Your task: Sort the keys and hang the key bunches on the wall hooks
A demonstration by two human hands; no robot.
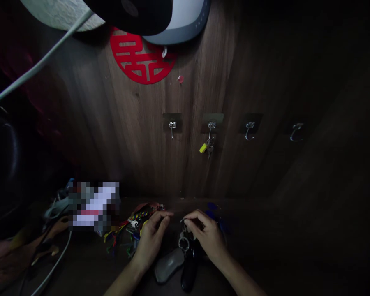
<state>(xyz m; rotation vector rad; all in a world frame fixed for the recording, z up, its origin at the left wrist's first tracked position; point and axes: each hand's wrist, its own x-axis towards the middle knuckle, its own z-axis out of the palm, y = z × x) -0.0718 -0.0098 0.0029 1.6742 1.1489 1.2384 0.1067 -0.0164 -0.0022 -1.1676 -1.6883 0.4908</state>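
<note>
The right hand (205, 230) pinched the top of a key bunch (189, 257) between thumb and forefinger; below hung a metal split ring (183, 250), a grey fob (169, 266) to the left and a black fob (188, 279) near. The left hand (152, 236) was just left of it, thumb and forefinger narrowly apart; whether they gripped anything could not be told. Keys with a yellow tag (203, 148) hung on a far wall hook (211, 125). The step in hand seemed to be handling the bunch's top fitting; the next move called for a firm pinch against the fobs' weight.
</note>
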